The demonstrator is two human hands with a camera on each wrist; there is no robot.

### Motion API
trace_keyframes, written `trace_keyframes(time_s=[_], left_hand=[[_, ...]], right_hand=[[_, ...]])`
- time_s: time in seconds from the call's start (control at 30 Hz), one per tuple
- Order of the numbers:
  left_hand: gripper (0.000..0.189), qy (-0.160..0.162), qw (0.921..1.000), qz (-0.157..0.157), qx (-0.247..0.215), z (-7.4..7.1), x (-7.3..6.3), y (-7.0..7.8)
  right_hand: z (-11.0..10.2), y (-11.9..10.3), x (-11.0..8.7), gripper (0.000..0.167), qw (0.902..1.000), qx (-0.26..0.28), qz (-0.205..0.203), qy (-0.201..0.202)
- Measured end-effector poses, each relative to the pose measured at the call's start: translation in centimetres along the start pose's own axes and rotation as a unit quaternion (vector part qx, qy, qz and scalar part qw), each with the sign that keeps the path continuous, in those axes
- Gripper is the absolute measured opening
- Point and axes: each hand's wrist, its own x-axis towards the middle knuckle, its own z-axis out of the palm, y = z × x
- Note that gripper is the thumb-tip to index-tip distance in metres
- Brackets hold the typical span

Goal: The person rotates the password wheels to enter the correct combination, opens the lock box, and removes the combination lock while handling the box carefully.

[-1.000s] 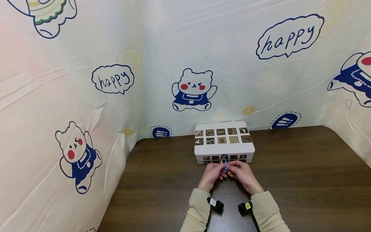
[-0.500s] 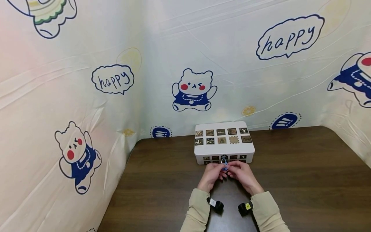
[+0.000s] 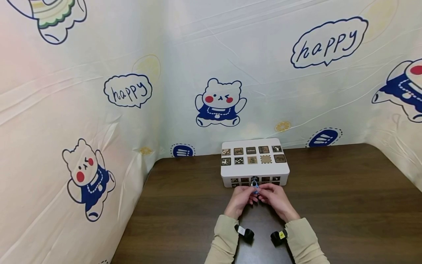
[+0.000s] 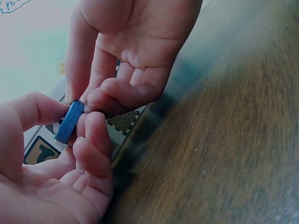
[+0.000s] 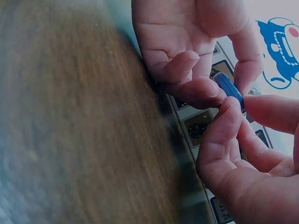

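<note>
Just in front of a white box (image 3: 248, 169), both hands meet at a small blue rounded piece with a pale loop at its top (image 3: 255, 187); its exact kind is unclear. My left hand (image 3: 238, 201) pinches it between thumb and fingertips from the left. From the right, the thumb and fingers of my right hand (image 3: 277, 201) pinch it too. In the left wrist view the blue piece (image 4: 70, 122) looks thick and flat-sided, with a seam along its edge. Fingertips cover much of the blue piece (image 5: 230, 91) in the right wrist view.
Dark square pictures cover the box's lid and front side. It stands at the back of a brown wooden table (image 3: 184, 205), against a cloth wall (image 3: 263, 66) printed with cartoon bears. Black wrist cameras (image 3: 245, 234) sit at both sleeve cuffs.
</note>
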Motion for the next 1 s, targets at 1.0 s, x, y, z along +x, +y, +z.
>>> trace_keyframes(time_s=[1.0], left_hand=[[0.021, -0.013, 0.9999, 0.001, -0.004, -0.38, 0.01, -0.18]], right_hand=[[0.03, -0.25, -0.06, 0.028, 1.0, 0.0, 0.002, 0.004]])
